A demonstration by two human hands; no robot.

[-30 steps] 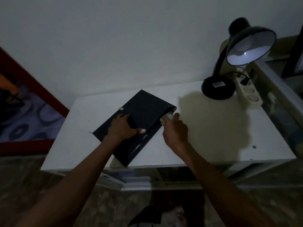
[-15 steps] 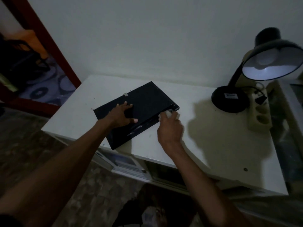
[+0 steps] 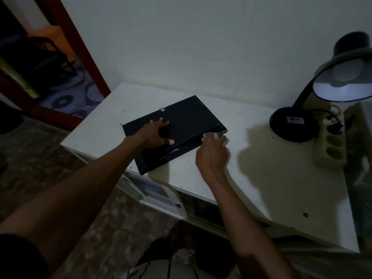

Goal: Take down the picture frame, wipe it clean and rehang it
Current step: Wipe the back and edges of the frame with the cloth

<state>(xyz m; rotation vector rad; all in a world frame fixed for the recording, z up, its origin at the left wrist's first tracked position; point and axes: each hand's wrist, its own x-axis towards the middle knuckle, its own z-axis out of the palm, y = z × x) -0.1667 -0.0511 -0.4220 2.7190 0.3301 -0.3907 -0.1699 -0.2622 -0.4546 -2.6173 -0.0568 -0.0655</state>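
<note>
- Left hand (image 3: pixel 156 134), fingers spread flat, presses the picture frame's (image 3: pixel 187 121) dark back on the table (image 3: pixel 251 178).
- Right hand (image 3: pixel 213 153) pinches a white cloth (image 3: pixel 216 135) against the frame's 4 o'clock edge.

Room was dim. A white bench (image 3: pixel 251 178) stood against a plain pale wall (image 3: pixel 201 47); a black desk lamp (image 3: pixel 298 125) stood lit beside a power strip (image 3: pixel 330 143).

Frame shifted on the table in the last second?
No. The picture frame lies as before on the table: near corner at the front edge, left hand pressing it. The view change is camera motion.
</note>
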